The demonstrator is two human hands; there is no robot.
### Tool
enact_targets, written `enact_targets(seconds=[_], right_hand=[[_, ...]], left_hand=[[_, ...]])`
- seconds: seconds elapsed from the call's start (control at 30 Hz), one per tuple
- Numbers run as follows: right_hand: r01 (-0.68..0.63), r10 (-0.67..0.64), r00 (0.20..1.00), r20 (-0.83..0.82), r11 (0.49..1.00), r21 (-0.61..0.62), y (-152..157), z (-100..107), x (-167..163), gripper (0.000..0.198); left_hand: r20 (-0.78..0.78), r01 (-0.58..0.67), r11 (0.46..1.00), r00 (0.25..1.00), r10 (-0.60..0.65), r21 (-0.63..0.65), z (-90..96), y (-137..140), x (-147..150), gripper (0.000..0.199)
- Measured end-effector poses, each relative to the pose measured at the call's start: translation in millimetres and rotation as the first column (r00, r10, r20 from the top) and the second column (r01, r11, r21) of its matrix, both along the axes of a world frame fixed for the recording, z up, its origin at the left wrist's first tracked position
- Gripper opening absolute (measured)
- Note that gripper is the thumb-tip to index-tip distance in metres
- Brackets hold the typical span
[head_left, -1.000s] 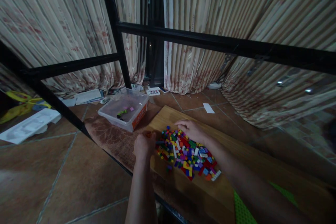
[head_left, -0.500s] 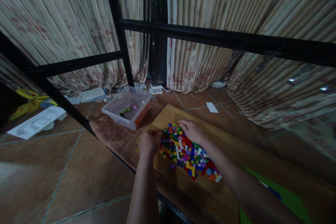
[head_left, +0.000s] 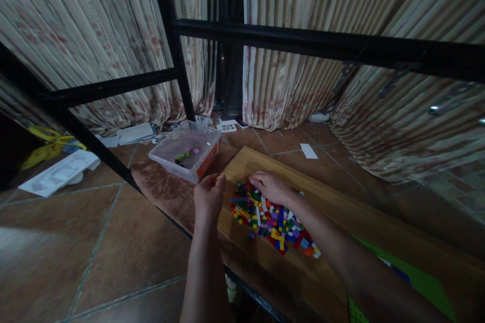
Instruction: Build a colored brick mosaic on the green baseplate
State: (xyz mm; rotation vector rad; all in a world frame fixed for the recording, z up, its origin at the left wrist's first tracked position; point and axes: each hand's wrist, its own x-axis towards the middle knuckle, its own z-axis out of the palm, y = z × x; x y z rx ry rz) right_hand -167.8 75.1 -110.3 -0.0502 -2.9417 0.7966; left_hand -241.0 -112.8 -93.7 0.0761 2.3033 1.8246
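Observation:
A heap of small coloured toy bricks (head_left: 267,214) lies spread on a wooden board (head_left: 303,282). My left hand (head_left: 208,197) is raised just left of the heap, near the plastic box, with its fingers pinched together; a tiny orange toy brick (head_left: 217,178) shows at the fingertips. My right hand (head_left: 271,187) rests over the far side of the heap. Its fingers are bent and drawn together at the bricks, and whatever they hold is hidden beneath them.
A clear plastic box (head_left: 189,133) with a few green, black and pink pieces stands on a brown cloth (head_left: 162,184), left of the board. A green baseplate (head_left: 428,287) lies at the right, partly behind my right forearm. Black metal bars (head_left: 303,38) cross in front of curtains.
My left hand has moved left, away from the bricks toward the plastic box, with the small orange brick. My right hand has shifted slightly left over the heap.

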Motion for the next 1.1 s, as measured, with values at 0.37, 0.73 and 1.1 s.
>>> enact_targets(seconds=[0.37,0.73,1.1], right_hand=[[0.023,-0.018,0.997,-0.079,0.998,0.065,-42,12,8,0.02],[0.228,-0.218,0.974,-0.066,0.94,0.252,-98,6,8,0.017],[0.48,-0.571,0.78,-0.255,0.808,-0.341,-73,13,44,0.017]], left_hand=[[0.22,-0.111,0.926,0.975,0.031,0.361,15.3,3,7,0.06],[0.203,-0.074,0.925,0.979,-0.004,0.374,16.5,3,8,0.065],[0.154,0.106,0.96,0.977,-0.149,0.258,12.9,12,14,0.048]])
